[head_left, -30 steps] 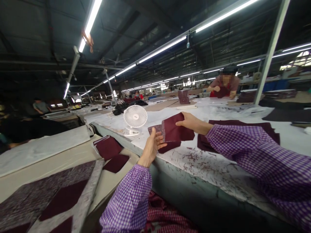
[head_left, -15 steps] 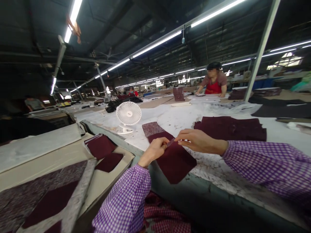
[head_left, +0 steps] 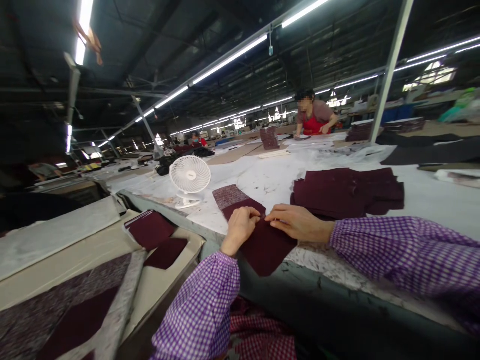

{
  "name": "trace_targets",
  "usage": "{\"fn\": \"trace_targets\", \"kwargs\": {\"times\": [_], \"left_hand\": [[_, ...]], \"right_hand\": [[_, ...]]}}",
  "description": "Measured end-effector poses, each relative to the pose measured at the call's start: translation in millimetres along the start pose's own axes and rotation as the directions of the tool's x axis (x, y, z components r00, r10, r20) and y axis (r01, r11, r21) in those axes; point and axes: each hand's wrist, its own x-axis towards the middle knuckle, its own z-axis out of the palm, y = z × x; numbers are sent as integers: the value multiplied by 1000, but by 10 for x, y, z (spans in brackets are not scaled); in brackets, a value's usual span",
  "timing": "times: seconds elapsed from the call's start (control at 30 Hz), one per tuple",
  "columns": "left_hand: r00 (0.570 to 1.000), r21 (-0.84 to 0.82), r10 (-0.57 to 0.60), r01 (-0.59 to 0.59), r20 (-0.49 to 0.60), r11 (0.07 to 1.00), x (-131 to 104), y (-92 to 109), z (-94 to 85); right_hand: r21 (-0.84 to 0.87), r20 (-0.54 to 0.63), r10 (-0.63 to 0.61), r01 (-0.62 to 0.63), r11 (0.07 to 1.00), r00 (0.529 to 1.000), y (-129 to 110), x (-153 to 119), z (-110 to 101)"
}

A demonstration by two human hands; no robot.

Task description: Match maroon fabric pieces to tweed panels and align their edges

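Observation:
A dark maroon fabric piece [head_left: 268,250] lies over the near edge of the white-topped table, its front corner hanging past the edge. Behind it a strip of speckled maroon fabric [head_left: 228,196] shows on the tabletop. My left hand [head_left: 242,226] pinches the maroon piece near its upper edge. Close beside it, my right hand [head_left: 296,222] has its fingertips pressed together on the same edge, almost touching the left fingers. The fingertips hide the fold between them.
A white fan [head_left: 190,175] stands left of the fabric. Stacked maroon pieces [head_left: 348,191] lie at the right. More maroon pieces [head_left: 150,229] rest on a lower surface at the left. A person in a red apron [head_left: 314,120] leans over the far table.
My right hand has come closer to my left hand, and the fabric edge between them is now mostly covered. The view has shifted slightly. The far person's arm is now bent.

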Motion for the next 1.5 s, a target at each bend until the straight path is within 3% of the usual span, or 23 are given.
{"fn": "trace_targets", "kwargs": {"times": [0.1,0.4,0.73,0.93,1.07,1.2,1.4,1.5], "left_hand": [[998,42,43,-41,-43,998,-31,-19,70],[989,26,127,-126,-71,992,-69,-82,114],[970,327,238,-241,50,914,-123,21,82],[960,453,257,-278,110,847,-128,82,79],[961,454,254,-274,105,848,-115,116,110],[965,414,244,-262,96,872,-113,100,89],[981,206,194,-194,24,959,-258,-169,-106],[970,183,245,-240,-2,953,-357,-246,-157]], "right_hand": [[4,-42,126,-126,992,991,139,13,16],[-28,10,65,-65,998,998,117,23,49],[-19,37,77,-76,997,996,112,12,53],[27,-81,78,-76,997,994,113,37,94],[27,-10,-14,14,1000,1000,51,77,81],[-38,62,0,2,999,998,11,101,81],[-35,93,31,-28,999,995,46,117,87],[-34,121,39,-35,999,992,56,126,88]]}}
